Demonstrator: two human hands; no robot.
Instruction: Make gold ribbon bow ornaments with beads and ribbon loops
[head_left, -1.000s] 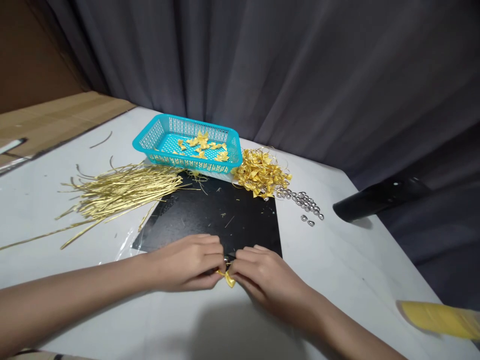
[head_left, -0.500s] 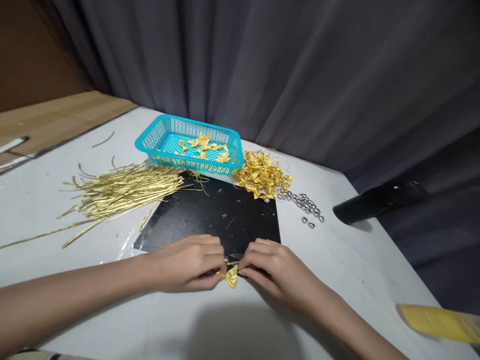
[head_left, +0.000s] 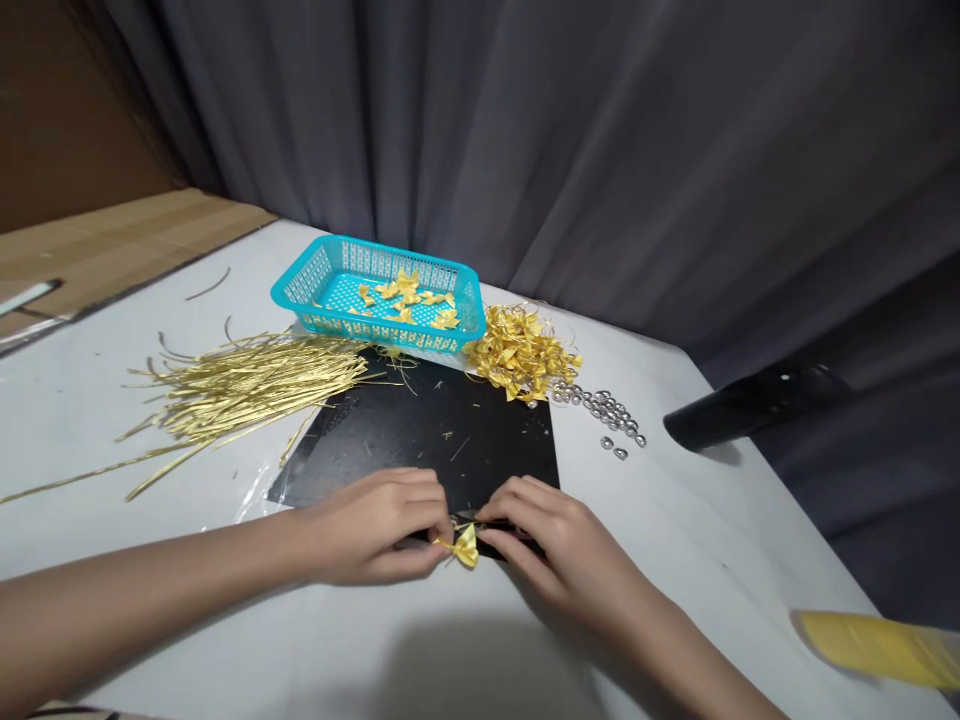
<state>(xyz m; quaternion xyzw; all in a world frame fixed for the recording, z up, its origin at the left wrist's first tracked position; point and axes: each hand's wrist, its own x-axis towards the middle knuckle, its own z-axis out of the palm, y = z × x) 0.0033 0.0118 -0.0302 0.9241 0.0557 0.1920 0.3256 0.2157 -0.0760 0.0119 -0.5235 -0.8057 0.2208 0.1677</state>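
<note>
Ribbon bow (head_left: 466, 548) at near edge of black mat (head_left: 442, 450), left end pinched by left hand (head_left: 390, 525). Right hand (head_left: 551, 535) beside it, fingers narrowly parted; cannot tell whether gripping anything. Likely light, soft, slippery, easily creased; best held at tied waist.

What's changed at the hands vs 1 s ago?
Right hand shifted right, away from the left hand; its thumb and index now look parted. The bow between them shows more fully. Can't tell if the right hand fully released it. Unchanged: left hand's pinch, basket, cords, beads.
</note>
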